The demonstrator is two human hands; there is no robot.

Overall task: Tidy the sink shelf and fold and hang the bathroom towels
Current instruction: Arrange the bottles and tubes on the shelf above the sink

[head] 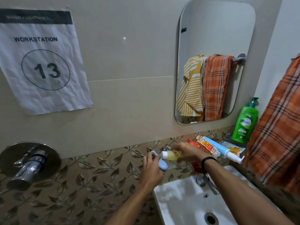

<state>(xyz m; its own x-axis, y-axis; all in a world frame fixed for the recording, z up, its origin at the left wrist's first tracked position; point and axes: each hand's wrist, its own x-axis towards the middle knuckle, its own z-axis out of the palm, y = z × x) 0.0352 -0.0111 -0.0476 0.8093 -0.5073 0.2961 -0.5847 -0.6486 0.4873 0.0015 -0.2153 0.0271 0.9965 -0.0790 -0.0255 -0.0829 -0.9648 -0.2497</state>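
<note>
Over the sink [181, 197], the left hand's [151, 168] fingers curl round a blue bottle [161, 165], the right hand's [186, 151] round a yellow bottle [171, 155] just beyond. Light, smooth plastic, probably slippery; best held mid-body. Right of the fingers, a toothpaste tube [217, 147] lies askew.

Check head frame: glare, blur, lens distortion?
Head view: wide-angle warp, the mirror and tile seam lean; light soft and even, no hard shadows; a small glare dot on the wall tile, highlights on the chrome tap; the sign header is too blurred to read; left hand gripping the blue container and right hand holding the yellow bottle look slightly soft.
</note>
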